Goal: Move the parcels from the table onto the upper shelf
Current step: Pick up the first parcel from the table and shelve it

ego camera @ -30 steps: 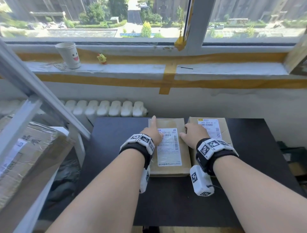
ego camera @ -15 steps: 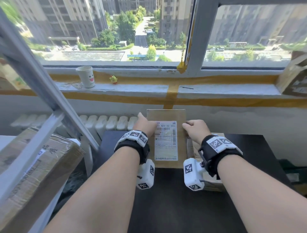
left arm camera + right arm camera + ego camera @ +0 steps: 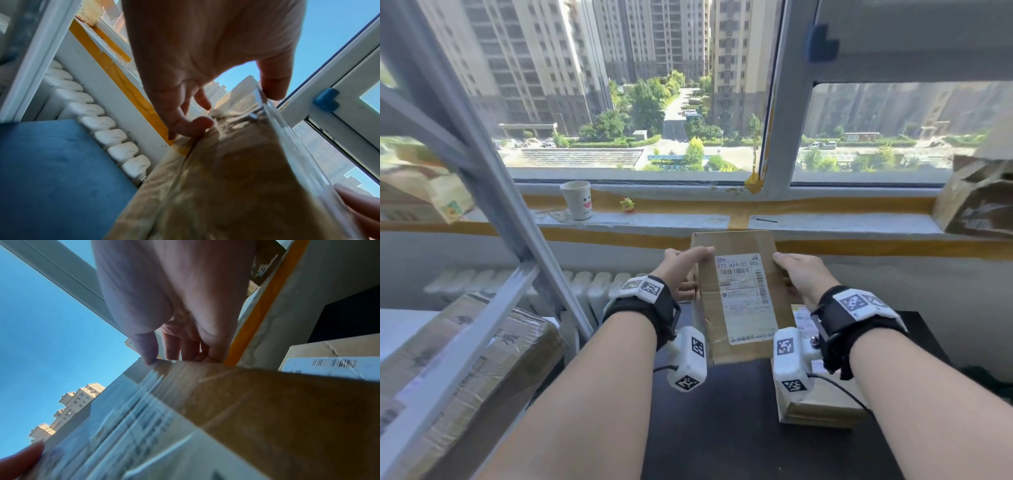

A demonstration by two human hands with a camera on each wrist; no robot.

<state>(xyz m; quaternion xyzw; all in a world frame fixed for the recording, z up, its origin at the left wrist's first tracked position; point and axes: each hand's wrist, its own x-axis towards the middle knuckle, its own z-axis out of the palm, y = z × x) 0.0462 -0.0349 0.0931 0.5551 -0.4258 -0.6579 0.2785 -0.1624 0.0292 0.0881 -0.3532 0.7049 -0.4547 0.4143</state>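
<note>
Both hands hold one parcel [image 3: 739,301] clear of the table [image 3: 722,428]. Left hand [image 3: 681,270] grips the parcel's left edge, thumb on top near the far corner, fingers [image 3: 191,125] curled under. Right hand [image 3: 801,277] grips the right edge the same way, thumb on the label side, fingers [image 3: 185,347] tucked beneath.

Parcel: flat brown box, taped over, white label [image 3: 744,298] face up, far end tilted up toward the window sill [image 3: 825,222].

Step in hand, by my reading: the carry. The lift looks done; placing not yet begun.

Second parcel [image 3: 822,407] lies flat on the table near its right edge, partly hidden behind the right wrist. One more trip needed, at least.

Next move calls for a swing to the left and a further raise. Grey shelf frame [image 3: 493,192] stands off the table's left edge, its upright and crossbars slanting across the view. The upper shelf itself is not plainly in view; cannot tell how much room it has.

In the way: the frame's upright and its slanted brace sit between the parcel and the shelf space, so the box likely has to go in flat and between the bars. Large taped box [image 3: 465,363] fills the lower level.

Around: paper cup [image 3: 577,204] and small yellow toy [image 3: 627,205] on the sill, radiator [image 3: 585,284] below it, torn cardboard [image 3: 979,198] at the sill's right end. None block a leftward path.
</note>
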